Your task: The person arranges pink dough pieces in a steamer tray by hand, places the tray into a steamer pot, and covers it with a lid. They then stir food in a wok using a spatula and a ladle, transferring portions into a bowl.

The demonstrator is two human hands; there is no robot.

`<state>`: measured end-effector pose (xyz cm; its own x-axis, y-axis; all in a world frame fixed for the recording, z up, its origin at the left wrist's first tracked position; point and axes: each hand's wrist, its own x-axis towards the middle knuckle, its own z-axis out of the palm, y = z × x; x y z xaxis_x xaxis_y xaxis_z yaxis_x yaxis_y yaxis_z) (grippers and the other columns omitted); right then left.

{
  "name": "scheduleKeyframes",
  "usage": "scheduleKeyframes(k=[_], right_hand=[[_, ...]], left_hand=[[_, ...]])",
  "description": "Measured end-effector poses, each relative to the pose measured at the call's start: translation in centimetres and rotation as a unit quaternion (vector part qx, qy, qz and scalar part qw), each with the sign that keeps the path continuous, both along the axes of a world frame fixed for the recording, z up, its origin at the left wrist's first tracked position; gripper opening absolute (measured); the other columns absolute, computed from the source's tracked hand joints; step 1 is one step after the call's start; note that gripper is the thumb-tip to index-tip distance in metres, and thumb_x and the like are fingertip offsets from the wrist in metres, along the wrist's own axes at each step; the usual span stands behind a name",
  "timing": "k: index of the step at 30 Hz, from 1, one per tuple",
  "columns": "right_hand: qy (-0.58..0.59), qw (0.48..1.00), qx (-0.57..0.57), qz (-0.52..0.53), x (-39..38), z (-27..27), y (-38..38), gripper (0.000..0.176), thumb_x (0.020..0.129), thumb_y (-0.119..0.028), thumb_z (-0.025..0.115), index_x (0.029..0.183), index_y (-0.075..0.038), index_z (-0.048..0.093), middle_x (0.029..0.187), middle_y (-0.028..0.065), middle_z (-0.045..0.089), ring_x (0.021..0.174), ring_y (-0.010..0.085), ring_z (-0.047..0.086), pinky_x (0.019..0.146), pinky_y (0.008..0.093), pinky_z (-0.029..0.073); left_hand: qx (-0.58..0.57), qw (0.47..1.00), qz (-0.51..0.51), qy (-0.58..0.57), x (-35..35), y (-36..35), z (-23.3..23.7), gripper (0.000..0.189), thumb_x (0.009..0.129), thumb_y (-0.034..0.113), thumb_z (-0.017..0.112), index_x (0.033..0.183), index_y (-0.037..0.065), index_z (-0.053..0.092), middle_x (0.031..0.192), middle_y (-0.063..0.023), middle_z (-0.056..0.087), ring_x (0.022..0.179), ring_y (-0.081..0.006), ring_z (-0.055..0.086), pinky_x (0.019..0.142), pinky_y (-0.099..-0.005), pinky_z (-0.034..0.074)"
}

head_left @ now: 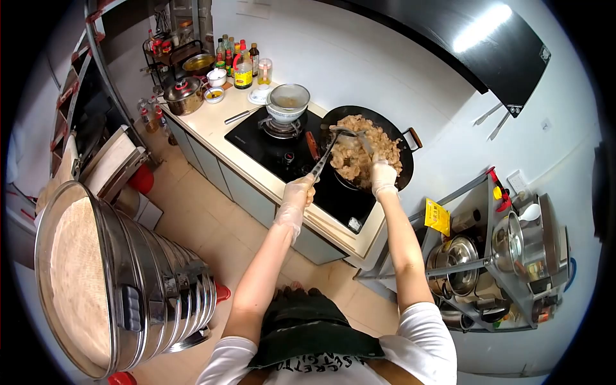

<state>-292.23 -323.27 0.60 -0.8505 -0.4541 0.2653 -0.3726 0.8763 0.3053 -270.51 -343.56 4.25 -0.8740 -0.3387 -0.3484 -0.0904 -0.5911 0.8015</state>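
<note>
In a clear plastic glove, my left hand (297, 197) is closed around the long metal handle of a ladle (323, 160). The ladle's head rests among browned meat pieces (353, 165) in a large black wok (405, 174). My right hand (384, 176), gloved as well, is closed at the wok's near right side. A flat metal blade, seemingly a spatula (367, 144), reaches from it into the meat; its grip is hidden by the fingers. The wok sits on the right part of a black cooktop (260, 146).
A strainer over a bowl (287, 106) stands on the left burner. Sauce bottles (243, 69) and a lidded pot (184, 96) line the counter's far end. At right is a metal rack (465, 264) with basins; at left, a tall stacked steamer (144, 282). A range hood (443, 38) hangs above.
</note>
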Motion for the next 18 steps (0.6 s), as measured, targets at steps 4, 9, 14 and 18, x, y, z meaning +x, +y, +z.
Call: scheduleKeyframes(k=[4,9,14,18], right_hand=[[0.001,0.999,0.026,0.042,0.0,1.8,2.9,0.044,0.085,-0.005,0.052,0.129,-0.008,0.053,0.084,0.0171,0.066,0.069,0.0286,0.069,0.057,0.0389,0.055],[-0.025,0.999,-0.040,-0.002,1.2,5.7,3.0,0.033,0.090,-0.008,0.050,0.122,-0.010,0.057,0.091,0.0167,0.068,0.080,0.0313,0.070,0.064,0.0402,0.056],[-0.020,0.999,-0.047,0.000,0.3,3.4,0.5,0.057,0.086,-0.003,0.052,0.141,-0.012,0.043,0.095,0.0182,0.066,0.080,0.0307,0.069,0.065,0.0390,0.056],[0.020,0.995,0.053,0.078,-0.2,2.0,2.2,0.065,0.079,-0.001,0.055,0.143,-0.011,0.042,0.083,0.0162,0.062,0.068,0.0264,0.067,0.055,0.0373,0.054]], left_hand=[[-0.002,1.000,0.004,0.011,0.5,-0.2,0.1,0.030,0.099,0.026,0.053,0.094,0.000,0.065,0.055,0.0043,0.042,0.043,-0.0055,0.033,0.041,-0.0219,0.023],[0.008,1.000,0.016,0.010,0.4,-0.6,-0.4,0.026,0.097,0.026,0.056,0.092,0.001,0.063,0.056,0.0037,0.045,0.042,-0.0052,0.034,0.040,-0.0215,0.024],[0.023,0.999,0.028,0.006,-0.6,-0.4,-1.1,0.024,0.096,0.025,0.058,0.089,0.003,0.062,0.056,0.0030,0.045,0.042,-0.0055,0.034,0.039,-0.0218,0.024],[0.025,1.000,0.015,0.003,-0.5,0.3,-0.8,0.023,0.096,0.025,0.058,0.086,0.005,0.062,0.056,0.0027,0.046,0.042,-0.0059,0.035,0.039,-0.0219,0.024]])
